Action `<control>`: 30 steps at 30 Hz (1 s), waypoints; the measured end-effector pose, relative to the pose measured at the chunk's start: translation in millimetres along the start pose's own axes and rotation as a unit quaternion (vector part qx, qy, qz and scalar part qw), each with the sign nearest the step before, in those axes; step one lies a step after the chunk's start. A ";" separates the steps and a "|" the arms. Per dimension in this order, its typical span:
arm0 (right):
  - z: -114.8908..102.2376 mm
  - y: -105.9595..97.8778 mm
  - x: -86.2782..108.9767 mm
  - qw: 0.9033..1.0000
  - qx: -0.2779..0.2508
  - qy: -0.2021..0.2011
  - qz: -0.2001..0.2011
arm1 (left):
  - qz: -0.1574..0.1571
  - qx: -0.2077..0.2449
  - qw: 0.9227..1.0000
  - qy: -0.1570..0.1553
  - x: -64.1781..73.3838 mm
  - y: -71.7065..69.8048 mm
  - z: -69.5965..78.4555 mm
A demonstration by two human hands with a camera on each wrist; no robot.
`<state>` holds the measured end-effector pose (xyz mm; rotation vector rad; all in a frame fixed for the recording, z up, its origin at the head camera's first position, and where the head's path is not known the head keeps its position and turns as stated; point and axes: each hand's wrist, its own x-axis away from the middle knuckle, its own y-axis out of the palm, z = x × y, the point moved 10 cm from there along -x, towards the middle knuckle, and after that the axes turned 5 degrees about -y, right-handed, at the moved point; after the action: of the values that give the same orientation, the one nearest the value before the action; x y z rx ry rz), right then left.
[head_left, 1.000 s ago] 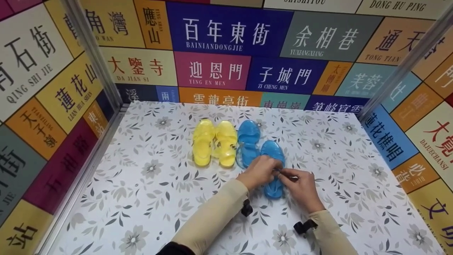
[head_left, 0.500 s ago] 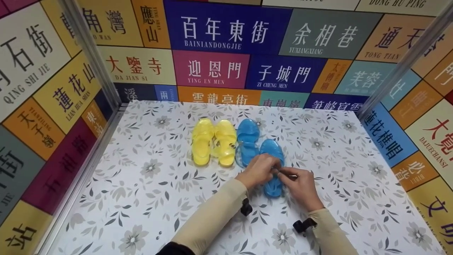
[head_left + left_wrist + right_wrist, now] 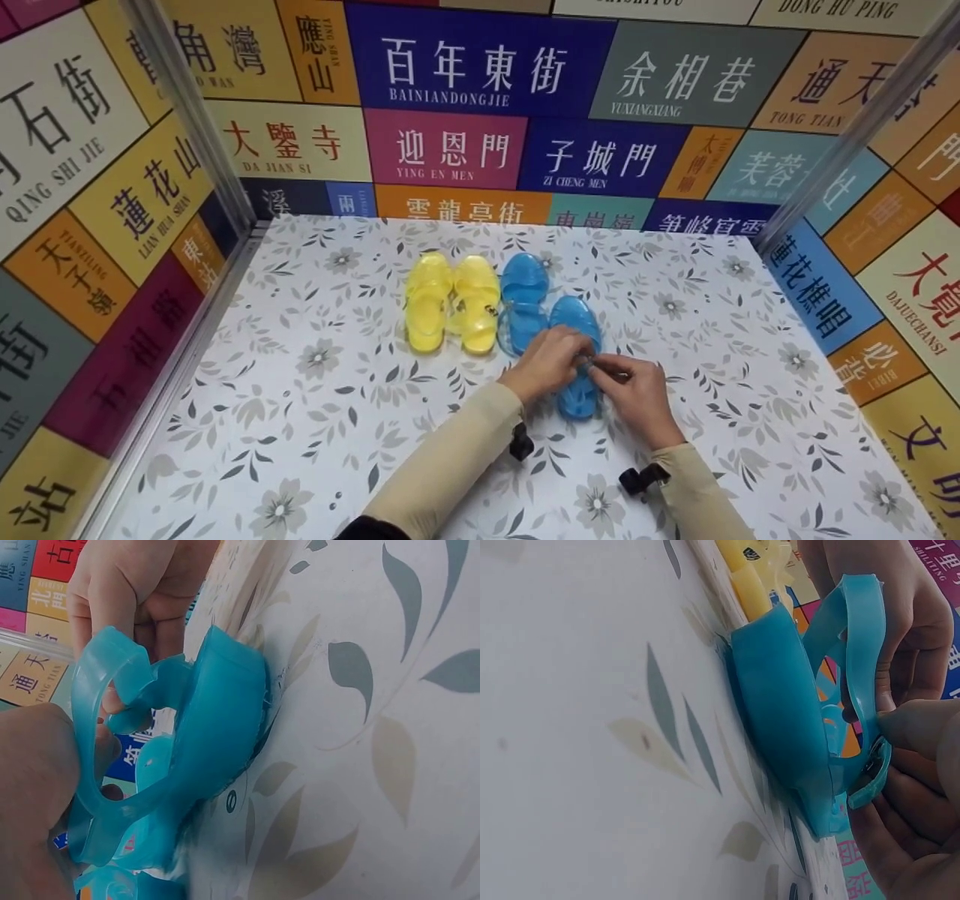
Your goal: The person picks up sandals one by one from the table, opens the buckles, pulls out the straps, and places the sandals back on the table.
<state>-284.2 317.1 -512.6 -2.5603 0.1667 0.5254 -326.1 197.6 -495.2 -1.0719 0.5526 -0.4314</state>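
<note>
The nearer blue jelly sandal point(image 3: 576, 401) rests on the patterned tabletop, toe pointing away. Its ankle strap point(image 3: 862, 652) loops above the heel. My right hand point(image 3: 637, 390) pinches the strap at the small buckle point(image 3: 875, 754), where the loose strap end point(image 3: 870, 789) sticks out, as the right wrist view shows. From the other side my left hand point(image 3: 551, 358) grips the same strap, its fingers partly hidden behind it. In the left wrist view the heel point(image 3: 225, 712) stands low beside both hands. The other blue sandal point(image 3: 523, 281) lies just left and farther back.
To the left, a pair of yellow jelly sandals point(image 3: 427, 300) stands side by side. White leaf-and-flower sheeting point(image 3: 315, 420) covers the table. Colourful sign-printed panels point(image 3: 487, 60) close off the back and both sides, with metal posts point(image 3: 217, 120) at the corners.
The view shifts very slightly. Both hands stay at the blue sandal's strap, and the sandals keep their places.
</note>
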 end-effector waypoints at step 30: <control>-8.5 -0.3 0.3 1.000 0.003 -0.015 -0.004 | 0.004 -0.089 0.994 0.062 -5.7 -5.6 21.1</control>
<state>-281.0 313.0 -505.9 -2.5442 0.1460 0.5595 -318.0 213.3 -481.1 -1.2175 0.7161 -0.4504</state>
